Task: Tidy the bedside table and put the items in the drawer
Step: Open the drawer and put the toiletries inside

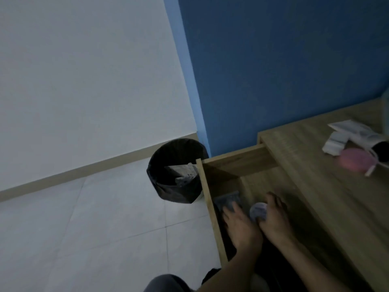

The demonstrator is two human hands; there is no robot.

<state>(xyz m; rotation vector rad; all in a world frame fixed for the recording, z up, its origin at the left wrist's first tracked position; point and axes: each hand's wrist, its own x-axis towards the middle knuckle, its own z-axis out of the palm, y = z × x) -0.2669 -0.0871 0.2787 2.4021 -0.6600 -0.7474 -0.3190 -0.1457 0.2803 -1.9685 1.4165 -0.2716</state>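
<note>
Drawer open, both hands inside; left hand lies flat, fingers straight on a dark packet; right hand, just beside, curls round a grey disc.

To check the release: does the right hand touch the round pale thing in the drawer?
Touching: the head view shows the right hand gripping the round pale thing by its edge.

Open drawer; round grey item inside
</note>
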